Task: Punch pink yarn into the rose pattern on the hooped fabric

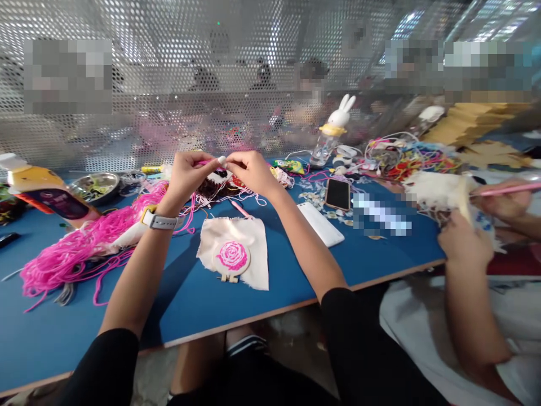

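Above the middle of the table, my left hand [186, 172] and my right hand [252, 172] meet in a pinch. Between their fingertips is a small white piece [222, 160], with something pink beside it; its kind is too small to make out. Below them, on the tabletop, lies a cream cloth [257, 248] in a small embroidery hoop [217, 264] with a pink and white rose pattern [232, 256]. A pink pen-like tool [242, 210] lies just behind the cloth. Left of my left forearm spreads a heap of bright pink yarn [80, 242].
A bottle [46, 192] and a metal bowl [95, 186] stand at the left. Toward the right are a white phone-shaped object [321, 224], a dark phone [338, 194], a rabbit-topped bottle [329, 141] and tangled yarn [406, 160]. A co-worker's hand [467, 242] holds a hoop.
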Available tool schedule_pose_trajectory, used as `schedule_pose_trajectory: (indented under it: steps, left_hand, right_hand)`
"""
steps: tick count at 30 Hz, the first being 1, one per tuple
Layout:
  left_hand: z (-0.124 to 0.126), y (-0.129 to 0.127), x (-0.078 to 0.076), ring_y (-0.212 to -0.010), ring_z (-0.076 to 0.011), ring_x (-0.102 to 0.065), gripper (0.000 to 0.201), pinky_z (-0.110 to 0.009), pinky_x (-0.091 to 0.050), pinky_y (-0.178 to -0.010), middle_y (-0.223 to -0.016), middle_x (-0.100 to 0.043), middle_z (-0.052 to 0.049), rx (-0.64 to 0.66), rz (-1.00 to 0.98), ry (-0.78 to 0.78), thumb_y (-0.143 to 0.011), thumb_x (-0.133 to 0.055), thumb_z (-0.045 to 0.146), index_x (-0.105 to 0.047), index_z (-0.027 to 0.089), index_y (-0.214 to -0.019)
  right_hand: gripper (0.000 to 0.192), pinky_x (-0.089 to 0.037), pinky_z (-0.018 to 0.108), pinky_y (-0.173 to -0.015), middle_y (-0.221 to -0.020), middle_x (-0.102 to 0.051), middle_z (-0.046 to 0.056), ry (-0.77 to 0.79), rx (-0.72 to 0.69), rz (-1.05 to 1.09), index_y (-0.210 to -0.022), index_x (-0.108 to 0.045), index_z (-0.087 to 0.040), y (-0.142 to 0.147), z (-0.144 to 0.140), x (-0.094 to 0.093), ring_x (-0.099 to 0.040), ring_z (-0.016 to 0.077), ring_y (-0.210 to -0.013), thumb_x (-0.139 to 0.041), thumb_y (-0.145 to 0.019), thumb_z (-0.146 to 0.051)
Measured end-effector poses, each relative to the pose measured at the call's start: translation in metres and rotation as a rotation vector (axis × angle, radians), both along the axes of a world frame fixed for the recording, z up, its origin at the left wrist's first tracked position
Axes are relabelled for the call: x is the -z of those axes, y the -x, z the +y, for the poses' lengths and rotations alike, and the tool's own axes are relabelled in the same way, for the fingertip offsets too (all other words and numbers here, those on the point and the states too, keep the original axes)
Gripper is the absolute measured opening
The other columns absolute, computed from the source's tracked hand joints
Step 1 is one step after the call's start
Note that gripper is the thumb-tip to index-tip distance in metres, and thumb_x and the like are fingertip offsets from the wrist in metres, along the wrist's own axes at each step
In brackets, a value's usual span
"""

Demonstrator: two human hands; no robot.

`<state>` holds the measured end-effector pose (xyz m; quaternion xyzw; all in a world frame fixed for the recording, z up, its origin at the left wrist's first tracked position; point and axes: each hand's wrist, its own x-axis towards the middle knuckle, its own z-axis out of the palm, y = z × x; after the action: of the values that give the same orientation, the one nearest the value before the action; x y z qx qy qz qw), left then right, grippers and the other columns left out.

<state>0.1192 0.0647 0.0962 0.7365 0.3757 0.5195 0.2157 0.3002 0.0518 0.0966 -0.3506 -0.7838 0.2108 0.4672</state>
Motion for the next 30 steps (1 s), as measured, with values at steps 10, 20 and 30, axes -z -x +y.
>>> schedule_pose_trajectory:
  steps: [10, 20, 30]
  left_hand:
    - [0.001, 0.001, 0.002, -0.054, -0.0102, -0.047, 0.033, -0.025, -0.030, -0.047, -0.054, -0.055, -0.001, -0.014, -0.035, -0.069, -0.079, -0.071, 0.049, -0.075, 0.017, -0.072]
    - [0.008, -0.001, 0.007, -0.061, -0.0100, -0.056, 0.036, -0.024, -0.038, -0.055, -0.070, -0.069, -0.005, 0.087, -0.101, -0.029, -0.078, -0.073, 0.051, -0.078, 0.015, -0.078]
    - [0.014, 0.001, 0.012, -0.061, -0.0110, -0.057, 0.040, -0.023, -0.042, -0.059, -0.068, -0.070, -0.006, 0.099, -0.107, -0.035, -0.078, -0.071, 0.053, -0.077, 0.014, -0.076]
  right_hand:
    - [0.012, -0.037, 0.025, -0.063, -0.066, -0.046, -0.001, 0.221, -0.143, 0.232, -0.085, -0.064, -0.018, -0.005, 0.000, -0.004, -0.046, 0.0125, -0.070, -0.065, -0.087, -0.030]
    - [0.016, -0.035, 0.021, -0.052, -0.066, -0.046, -0.003, 0.342, -0.155, 0.397, -0.084, -0.052, -0.021, -0.009, 0.004, -0.002, -0.044, 0.0082, -0.060, -0.065, -0.088, -0.029]
    - [0.016, -0.026, 0.022, -0.045, -0.060, -0.045, -0.004, 0.241, -0.197, 0.348, -0.090, -0.059, -0.020, -0.009, 0.006, -0.001, -0.035, 0.0070, -0.049, -0.057, -0.092, -0.037]
